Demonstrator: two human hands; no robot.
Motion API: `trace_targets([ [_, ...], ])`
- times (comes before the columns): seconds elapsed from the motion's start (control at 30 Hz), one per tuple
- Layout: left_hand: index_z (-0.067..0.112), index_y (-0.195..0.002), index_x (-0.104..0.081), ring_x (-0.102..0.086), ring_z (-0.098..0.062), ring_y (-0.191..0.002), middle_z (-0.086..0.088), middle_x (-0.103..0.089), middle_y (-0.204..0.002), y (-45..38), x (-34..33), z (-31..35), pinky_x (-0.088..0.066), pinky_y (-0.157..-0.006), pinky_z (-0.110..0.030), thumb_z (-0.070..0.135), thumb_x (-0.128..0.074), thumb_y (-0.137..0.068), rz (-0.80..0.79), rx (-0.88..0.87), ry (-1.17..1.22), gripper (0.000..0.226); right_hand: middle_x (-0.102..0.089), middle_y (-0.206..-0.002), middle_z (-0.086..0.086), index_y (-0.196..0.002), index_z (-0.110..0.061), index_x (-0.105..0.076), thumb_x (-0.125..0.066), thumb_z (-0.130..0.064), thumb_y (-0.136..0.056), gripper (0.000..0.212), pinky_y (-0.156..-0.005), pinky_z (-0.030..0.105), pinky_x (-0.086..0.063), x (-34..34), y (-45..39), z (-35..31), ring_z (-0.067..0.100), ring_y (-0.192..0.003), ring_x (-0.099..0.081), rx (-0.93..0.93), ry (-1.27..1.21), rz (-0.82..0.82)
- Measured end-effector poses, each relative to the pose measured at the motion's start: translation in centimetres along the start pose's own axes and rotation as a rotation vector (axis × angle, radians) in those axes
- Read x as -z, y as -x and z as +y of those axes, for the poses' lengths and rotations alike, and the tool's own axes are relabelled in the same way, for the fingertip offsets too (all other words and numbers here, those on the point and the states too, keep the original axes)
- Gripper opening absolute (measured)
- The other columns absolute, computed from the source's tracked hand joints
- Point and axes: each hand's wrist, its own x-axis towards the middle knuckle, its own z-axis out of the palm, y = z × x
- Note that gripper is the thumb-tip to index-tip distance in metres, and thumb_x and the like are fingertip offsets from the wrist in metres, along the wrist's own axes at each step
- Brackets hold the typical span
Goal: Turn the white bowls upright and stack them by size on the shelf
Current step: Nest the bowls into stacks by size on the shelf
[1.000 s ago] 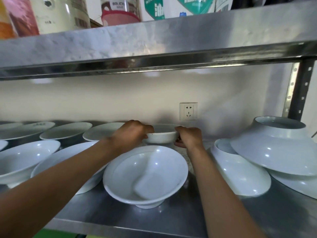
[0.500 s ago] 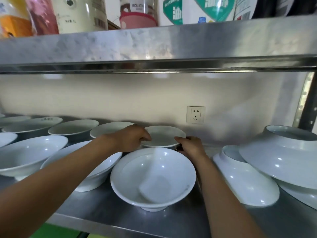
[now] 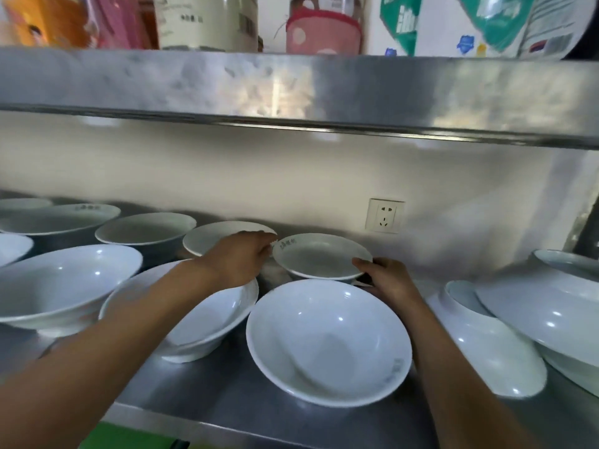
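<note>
Since a second ago the small bowl (image 3: pixel 321 258) has gone from rim-down to upright, and it now sits at the back of the shelf (image 3: pixel 227 390), behind the large upright bowl (image 3: pixel 329 340). Left hand (image 3: pixel 238 259) pinches its left rim; right hand (image 3: pixel 387 278) curls round its right edge. Upright bowls (image 3: pixel 64 283) fill the left side unstacked, while the overturned bowls (image 3: pixel 492 338) at right wait, so I judge turning well along and stacking barely begun.
</note>
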Motion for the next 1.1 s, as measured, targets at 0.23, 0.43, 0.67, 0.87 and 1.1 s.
trace_targets([
  [0.23,0.02,-0.145,-0.036,-0.039,-0.021,-0.135,-0.002,-0.04,-0.15,0.0,-1.7,4.6,-0.029,-0.11,-0.029,0.034,-0.03,-0.103,-0.073,-0.252,0.073,0.045,-0.063,-0.113,0.01,-0.124,-0.009,-0.059,-0.055,-0.041,-0.094,0.044,-0.083,0.027,-0.041,0.3,1.2,-0.2,0.028,-0.11,-0.058,0.195,0.684,0.168],
  [0.43,0.015,-0.147,-0.03,-0.023,-0.016,-0.143,-0.002,-0.029,-0.156,1.4,0.2,7.8,-0.017,-0.113,-0.027,0.032,-0.026,-0.104,-0.072,-0.363,0.092,0.046,-0.063,-0.125,0.008,-0.123,-0.008,-0.062,-0.055,-0.028,-0.096,0.034,-0.096,0.027,-0.041,1.5,2.8,-1.3,0.024,-0.116,-0.058,0.304,0.62,0.206],
  [0.67,0.02,-0.151,-0.022,-0.011,-0.008,-0.146,0.004,-0.018,-0.16,2.8,1.6,12.8,-0.007,-0.106,-0.016,0.03,-0.027,-0.104,-0.075,-0.413,0.185,0.048,-0.066,-0.12,-0.005,-0.12,-0.02,-0.064,-0.06,-0.015,-0.092,0.029,-0.097,0.023,-0.045,5.2,7.4,-4.0,0.008,-0.111,-0.061,0.48,0.444,0.259],
  [0.87,0.023,-0.152,-0.022,-0.009,-0.003,-0.146,0.007,-0.018,-0.16,3.1,1.0,19.0,-0.006,-0.105,-0.008,0.025,-0.03,-0.103,0.008,-0.402,0.257,0.049,-0.069,-0.111,-0.009,-0.11,-0.021,-0.067,-0.059,-0.005,-0.092,0.026,-0.08,0.003,-0.043,12.1,12.2,-7.0,-0.012,-0.096,-0.062,0.671,0.34,0.304],
  [1.1,0.027,-0.152,-0.021,-0.009,-0.005,-0.146,0.008,-0.013,-0.16,2.8,-1.7,28.0,-0.003,-0.103,-0.006,0.027,-0.032,-0.103,0.103,-0.315,0.43,0.05,-0.066,-0.114,-0.009,-0.109,-0.023,-0.067,-0.06,-0.011,-0.092,0.022,-0.087,0.006,-0.042,22.2,12.2,-6.9,0.007,-0.105,-0.062,0.768,0.483,0.437],
])
